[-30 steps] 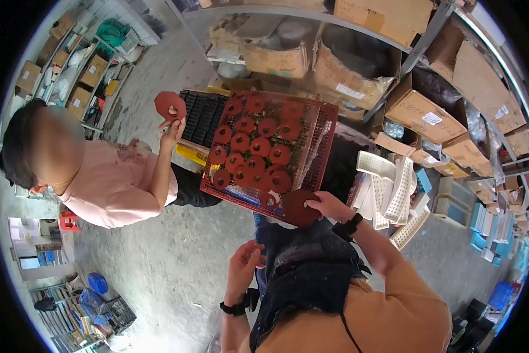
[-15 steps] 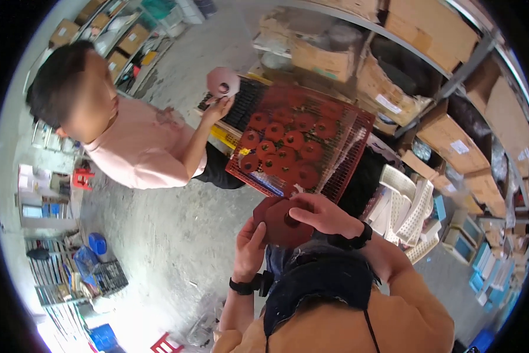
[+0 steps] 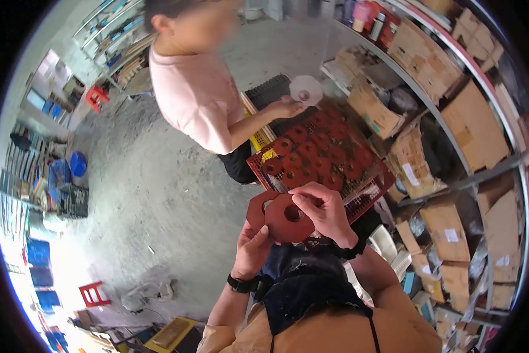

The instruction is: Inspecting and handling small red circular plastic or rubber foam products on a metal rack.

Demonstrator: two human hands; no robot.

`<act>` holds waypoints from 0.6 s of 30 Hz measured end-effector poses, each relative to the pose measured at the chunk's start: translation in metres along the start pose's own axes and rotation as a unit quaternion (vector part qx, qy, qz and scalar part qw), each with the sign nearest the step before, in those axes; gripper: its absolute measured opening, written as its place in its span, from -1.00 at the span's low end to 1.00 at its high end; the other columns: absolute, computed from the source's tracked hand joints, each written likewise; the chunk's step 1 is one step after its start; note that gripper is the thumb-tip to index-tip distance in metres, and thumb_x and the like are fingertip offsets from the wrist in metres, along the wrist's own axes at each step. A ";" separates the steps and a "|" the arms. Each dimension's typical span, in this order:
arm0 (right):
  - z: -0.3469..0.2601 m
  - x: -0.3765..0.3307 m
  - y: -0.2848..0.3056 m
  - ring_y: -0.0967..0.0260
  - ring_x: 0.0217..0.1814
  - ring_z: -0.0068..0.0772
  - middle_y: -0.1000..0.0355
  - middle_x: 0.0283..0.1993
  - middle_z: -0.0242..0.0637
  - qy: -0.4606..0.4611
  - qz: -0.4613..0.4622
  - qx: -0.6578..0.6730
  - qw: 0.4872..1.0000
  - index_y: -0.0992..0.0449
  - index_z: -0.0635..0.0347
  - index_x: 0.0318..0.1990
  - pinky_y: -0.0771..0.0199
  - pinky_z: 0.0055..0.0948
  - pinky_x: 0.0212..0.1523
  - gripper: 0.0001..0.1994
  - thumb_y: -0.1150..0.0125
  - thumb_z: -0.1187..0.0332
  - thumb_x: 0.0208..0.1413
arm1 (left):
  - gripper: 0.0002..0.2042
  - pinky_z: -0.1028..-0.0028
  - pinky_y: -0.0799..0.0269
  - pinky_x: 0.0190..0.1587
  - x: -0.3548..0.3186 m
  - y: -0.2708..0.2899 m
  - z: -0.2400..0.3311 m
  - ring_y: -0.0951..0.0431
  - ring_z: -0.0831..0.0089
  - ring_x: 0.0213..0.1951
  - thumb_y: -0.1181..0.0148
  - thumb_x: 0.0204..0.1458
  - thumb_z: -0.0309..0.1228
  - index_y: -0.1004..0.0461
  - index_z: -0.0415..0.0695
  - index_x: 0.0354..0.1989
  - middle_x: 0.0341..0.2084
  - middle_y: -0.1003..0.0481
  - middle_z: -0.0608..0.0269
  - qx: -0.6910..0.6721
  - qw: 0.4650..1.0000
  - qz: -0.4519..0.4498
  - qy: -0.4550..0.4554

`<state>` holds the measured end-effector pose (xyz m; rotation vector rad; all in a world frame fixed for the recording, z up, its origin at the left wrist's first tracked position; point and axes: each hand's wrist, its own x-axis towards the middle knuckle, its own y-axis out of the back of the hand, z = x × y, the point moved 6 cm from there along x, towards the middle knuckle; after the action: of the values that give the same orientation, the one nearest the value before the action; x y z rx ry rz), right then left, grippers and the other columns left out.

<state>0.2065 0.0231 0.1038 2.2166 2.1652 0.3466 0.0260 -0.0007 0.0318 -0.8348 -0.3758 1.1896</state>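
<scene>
Two flat, dark red octagonal plates with round center holes overlap in front of my chest. My left hand (image 3: 251, 252) is closed on their lower left edges, its thumb lying on the front plate (image 3: 281, 225). The rear plate (image 3: 255, 213) sticks out to the left, part of its hole showing. My right hand (image 3: 328, 216) grips the front plate's upper right side, the thumb near the hole; its other fingertips are partly hidden. Just beyond lies a red mesh tray (image 3: 386, 183) with many red ring-shaped pieces (image 3: 300, 134) on it.
At the far side a person in a pink shirt (image 3: 197, 97) holds a pale octagonal plate (image 3: 312, 86) over a black ribbed rack (image 3: 270, 93). Shelving with cardboard boxes (image 3: 424, 162) lines the right. A red stool (image 3: 94, 294) stands on the floor at lower left.
My view has swung, so the tray and the person appear farther right. The plates in my hands are now fanned farther apart, showing the rear plate's hole. The person still holds the pale plate.
</scene>
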 end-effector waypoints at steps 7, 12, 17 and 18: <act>-0.017 0.020 -0.026 -0.40 -0.27 -0.60 -0.49 -0.29 -0.34 0.064 -0.026 -0.048 0.996 -0.58 0.29 -0.16 -0.39 -0.56 -0.23 -0.80 -0.12 0.33 0.28 | -0.55 0.43 -0.49 -0.25 -0.013 0.007 0.003 -0.57 0.32 -0.14 -0.10 0.20 -0.46 -0.19 -0.13 0.26 -0.01 -0.46 0.15 0.010 1.000 -0.016 -0.002; -0.016 0.022 -0.035 -0.40 -0.22 -0.60 -0.50 -0.25 -0.31 0.002 -0.040 0.055 0.998 -0.55 0.35 -0.16 -0.39 -0.54 -0.19 -0.74 -0.03 0.31 0.33 | -0.55 0.45 -0.46 -0.24 -0.015 0.014 0.001 -0.56 0.32 -0.14 -0.11 0.20 -0.46 -0.19 -0.13 0.26 -0.02 -0.46 0.16 -0.022 1.000 -0.011 0.011; -0.018 0.019 -0.032 -0.41 -0.18 -0.58 -0.50 -0.23 -0.30 0.000 -0.049 0.047 0.998 -0.54 0.35 -0.15 -0.38 -0.56 -0.16 -0.73 -0.02 0.29 0.34 | -0.51 0.46 -0.44 -0.24 -0.014 0.013 0.003 -0.54 0.32 -0.09 -0.10 0.20 -0.47 -0.15 -0.07 0.30 0.01 -0.45 0.19 -0.062 0.998 0.010 -0.003; -0.017 0.018 -0.032 -0.40 -0.17 -0.59 -0.49 -0.22 -0.30 0.011 -0.050 0.055 0.997 -0.53 0.35 -0.14 -0.38 -0.56 -0.16 -0.73 -0.03 0.28 0.33 | -0.51 0.46 -0.44 -0.24 -0.013 0.014 0.004 -0.54 0.32 -0.09 -0.10 0.20 -0.47 -0.15 -0.07 0.30 0.01 -0.45 0.19 -0.061 0.998 0.010 -0.005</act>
<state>0.1725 0.0400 0.1176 2.1571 2.3491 0.2556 0.0098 -0.0095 0.0259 -0.9415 -0.4524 1.1990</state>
